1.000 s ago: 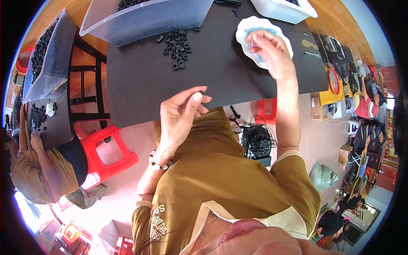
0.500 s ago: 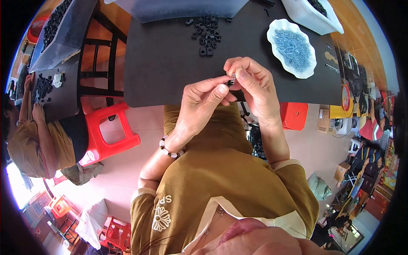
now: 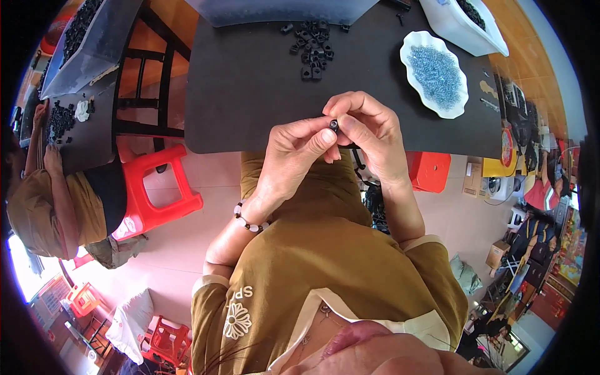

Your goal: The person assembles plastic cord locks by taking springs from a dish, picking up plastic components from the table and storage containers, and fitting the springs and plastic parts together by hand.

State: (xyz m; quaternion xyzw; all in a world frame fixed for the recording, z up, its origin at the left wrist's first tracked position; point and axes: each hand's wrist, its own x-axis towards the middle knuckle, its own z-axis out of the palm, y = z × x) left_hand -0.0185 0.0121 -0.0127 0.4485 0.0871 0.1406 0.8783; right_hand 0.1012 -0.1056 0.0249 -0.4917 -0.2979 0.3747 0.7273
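Above my lap, by the table's near edge, both hands meet at a small black plastic part (image 3: 334, 125). My left hand (image 3: 297, 150) is closed, pinching the part between thumb and fingers. My right hand (image 3: 370, 137) is closed too, its thumb and forefinger pressed against the part's other side. A dark round opening shows at the end of the part; whatever lies inside is too small to make out. Beyond my hands, a pile of similar black plastic parts (image 3: 312, 53) lies on the dark table (image 3: 250, 94). A white scalloped dish (image 3: 463, 100) holds many small, shiny, spring-like pieces.
A translucent bin (image 3: 281, 11) stands at the table's far edge, and a white tub (image 3: 494, 37) of black pieces at far right. Red stools (image 3: 159, 212) stand on the floor at left and below the table. At left, another person (image 3: 53, 206) works at a second table.
The shiny coil seen between my right fingertips is no longer visible. My right fingers have moved left against the black part, which now shows its round end.
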